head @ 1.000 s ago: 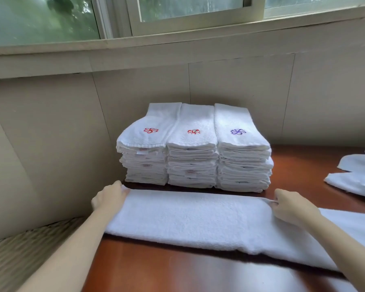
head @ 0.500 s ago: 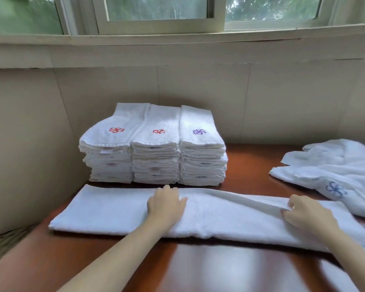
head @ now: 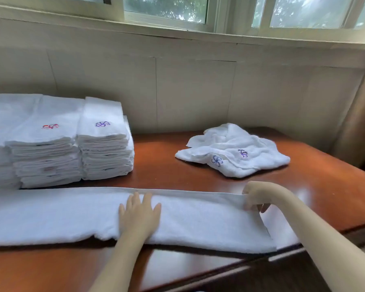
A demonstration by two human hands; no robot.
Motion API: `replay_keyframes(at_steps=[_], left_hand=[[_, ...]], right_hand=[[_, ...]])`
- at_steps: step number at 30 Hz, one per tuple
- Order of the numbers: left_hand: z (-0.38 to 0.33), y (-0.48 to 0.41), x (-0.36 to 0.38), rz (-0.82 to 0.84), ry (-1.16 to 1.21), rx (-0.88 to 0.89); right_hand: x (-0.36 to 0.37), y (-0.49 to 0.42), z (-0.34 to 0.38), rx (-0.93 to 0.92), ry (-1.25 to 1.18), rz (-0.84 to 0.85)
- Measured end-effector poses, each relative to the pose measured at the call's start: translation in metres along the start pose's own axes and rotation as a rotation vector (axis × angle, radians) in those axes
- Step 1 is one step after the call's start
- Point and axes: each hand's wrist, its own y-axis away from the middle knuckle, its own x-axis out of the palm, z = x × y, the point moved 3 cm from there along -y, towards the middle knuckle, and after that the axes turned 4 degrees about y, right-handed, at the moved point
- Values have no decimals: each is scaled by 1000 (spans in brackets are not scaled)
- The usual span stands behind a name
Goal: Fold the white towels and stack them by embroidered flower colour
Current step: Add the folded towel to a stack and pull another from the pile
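Towel (head: 51, 216) runs long-ways along the table's (head: 177, 171) front edge. Your left hand (head: 138, 216) lies flat on its middle, fingers spread. Your right hand (head: 259, 194) pinches the far corner at the right end, which looks slightly lifted, so that end folds leftward.

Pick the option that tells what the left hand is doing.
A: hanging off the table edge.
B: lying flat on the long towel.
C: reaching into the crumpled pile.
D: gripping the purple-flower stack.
B: the left hand lies flat with straight fingers on the long towel, while the right hand pinches that towel's far edge.
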Motion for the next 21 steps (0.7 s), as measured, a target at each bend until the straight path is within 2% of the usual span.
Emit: replay_keyframes(at_steps=[6,10,12,14,16,17,19,21], left_hand=[[3,-4,3,65,-50,63],[4,-4,3,72,-90,86],[2,-3,4,74,-108,94],[-3,-3,4,93,-114,147],[-6,-4,2,134,-105,232],[-6,-5,1,157,-103,275],[-4,-6,-5,194,-59,343],[6,-8,-15,185,89,350]], right_hand=[[15,-5,-27,165,-371,-182],[19,-8,-26,215,-428,-245],[21,-4,-15,226,-343,-329],[27,2,3,264,-39,-500],[39,10,36,182,196,-732],[48,12,57,79,216,-781],[71,12,100,-124,157,-744],[93,5,131,-213,108,-612]])
